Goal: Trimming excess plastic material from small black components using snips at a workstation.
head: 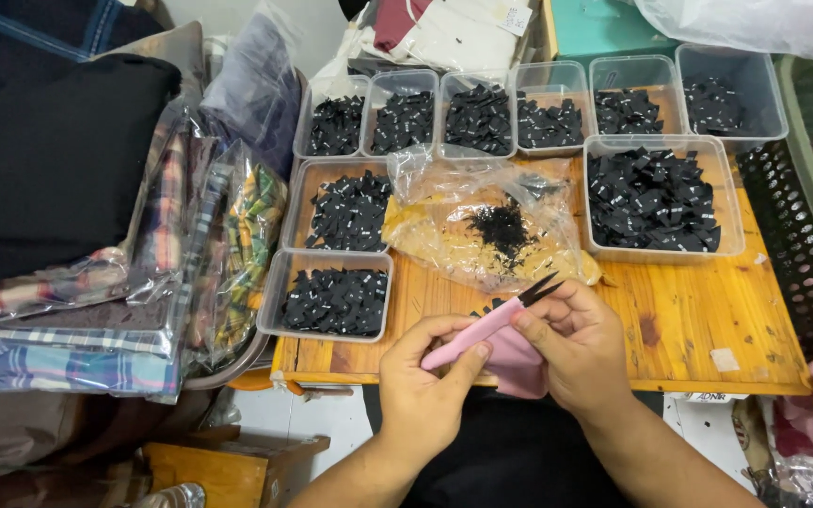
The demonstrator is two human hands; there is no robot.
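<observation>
The left hand (425, 376) is curled, its thumb and fingers pinching one end of a pink piece of cloth (510, 353) rolled or folded into a narrow strip. The right hand (571, 343) closes around the other part of the same cloth, and it also grips a pair of small black snips (538, 289) whose pointed blades stick out past its index finger, up and to the left. The blades stand slightly apart; whether they touch the cloth cannot be told. Both hands hover over the near edge of a wooden desk (689, 329).

Just beyond the right hand's fingertips lies a crumpled clear plastic bag (463, 226) holding a small heap of black scraps. Ahead and to the left of the left hand sit two clear trays, one behind the other, filled with small black labels (336, 301). Ahead and to the right of the right hand stands a larger clear tub (661, 198) of the same black pieces. Farther off, past the bag, a row of smaller clear tubs (482, 118) runs across the desk's far side, each with black pieces. Well to the left of the left hand lies a stack of plaid garments in clear wrappers (181, 245). To the right of the right hand, off the desk, stands a dark perforated basket (792, 245).
</observation>
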